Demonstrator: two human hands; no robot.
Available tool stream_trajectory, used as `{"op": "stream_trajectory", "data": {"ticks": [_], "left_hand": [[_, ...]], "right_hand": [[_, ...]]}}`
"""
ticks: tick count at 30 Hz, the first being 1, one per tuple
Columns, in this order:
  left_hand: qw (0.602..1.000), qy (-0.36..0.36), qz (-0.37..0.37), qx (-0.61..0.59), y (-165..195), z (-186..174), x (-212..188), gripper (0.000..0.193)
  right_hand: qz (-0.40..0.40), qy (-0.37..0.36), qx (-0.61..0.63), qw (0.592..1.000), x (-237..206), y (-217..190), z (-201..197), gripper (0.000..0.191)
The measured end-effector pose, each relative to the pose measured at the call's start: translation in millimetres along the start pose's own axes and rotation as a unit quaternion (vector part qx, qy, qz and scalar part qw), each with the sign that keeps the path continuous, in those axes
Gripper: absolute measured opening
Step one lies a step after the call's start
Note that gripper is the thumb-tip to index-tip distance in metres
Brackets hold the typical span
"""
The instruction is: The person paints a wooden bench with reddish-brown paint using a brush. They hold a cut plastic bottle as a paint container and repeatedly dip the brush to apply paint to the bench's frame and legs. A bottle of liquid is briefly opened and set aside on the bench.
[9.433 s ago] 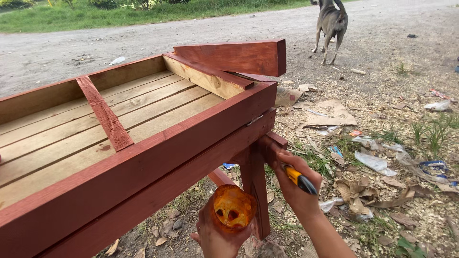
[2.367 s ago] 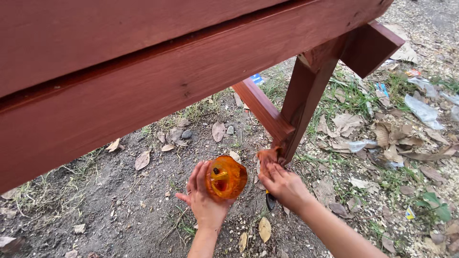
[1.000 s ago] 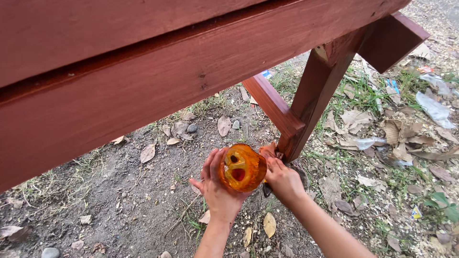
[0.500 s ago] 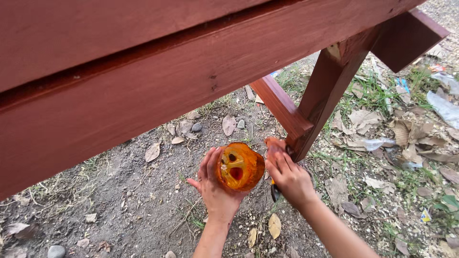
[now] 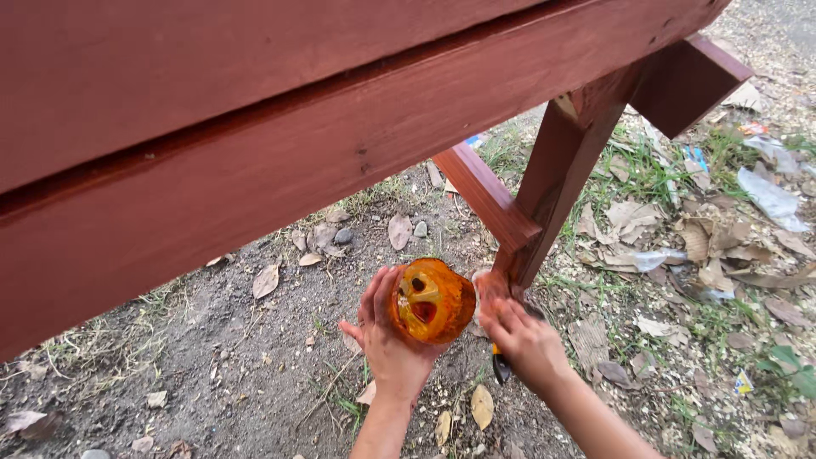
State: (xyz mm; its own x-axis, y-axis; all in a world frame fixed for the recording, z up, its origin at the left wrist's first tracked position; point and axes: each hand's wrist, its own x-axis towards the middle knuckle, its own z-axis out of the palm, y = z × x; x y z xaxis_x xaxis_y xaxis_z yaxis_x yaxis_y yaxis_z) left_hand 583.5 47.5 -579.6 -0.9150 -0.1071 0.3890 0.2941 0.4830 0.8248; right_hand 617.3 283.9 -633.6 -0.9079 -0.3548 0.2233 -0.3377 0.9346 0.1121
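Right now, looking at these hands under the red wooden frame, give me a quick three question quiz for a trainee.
1. True or false: the left hand holds the orange container.
2. The right hand is at the foot of which part? A) the slanted red leg B) a white bucket C) a metal ladder
3. Fill in: the ground is bare dirt with dry ____.

Key: 1 true; 2 A; 3 leaves.
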Motion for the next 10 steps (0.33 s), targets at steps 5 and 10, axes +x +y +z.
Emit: {"op": "stream_trajectory", "data": {"ticks": [5,10], "left_hand": [[1.000,0.003,0.005,0.030,3.3,-2.8,5.1,0.112],[1.000,0.000,0.005,0.027,7.2,-4.8,7.4,0.113]], "right_hand": [[0.056,-0.064,0.094,0.992,-3.0,27.0,-19.6,0.063],[0.049,0.101,0.108,0.988,7.3,45.1,-100.5,0.045]]}}
